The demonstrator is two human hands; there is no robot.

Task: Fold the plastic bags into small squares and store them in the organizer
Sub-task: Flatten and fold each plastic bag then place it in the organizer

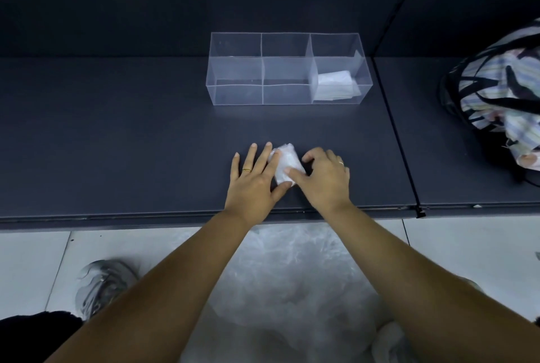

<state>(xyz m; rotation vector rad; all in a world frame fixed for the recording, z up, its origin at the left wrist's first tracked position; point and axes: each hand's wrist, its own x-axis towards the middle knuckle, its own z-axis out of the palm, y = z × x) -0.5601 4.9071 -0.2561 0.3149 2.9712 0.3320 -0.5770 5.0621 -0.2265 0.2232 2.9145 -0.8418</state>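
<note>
A small folded white plastic bag [285,162] lies on the dark shelf [117,143] near its front edge. My left hand [254,178] lies flat with straight fingers, its fingertips and thumb on the bag's left side. My right hand [325,178] touches the bag's right side, fingers curled at its far edge and thumb pressing on top. Behind stands a clear organizer [287,69] with three pairs of compartments. Folded white bags [336,85] lie in its front right compartment; the others look bare.
A loose heap of clear plastic bags [292,283] lies on the tiled floor below the shelf. A striped cloth bag with dark straps [496,99] sits on the shelf at the right. A grey shoe [102,283] shows at lower left.
</note>
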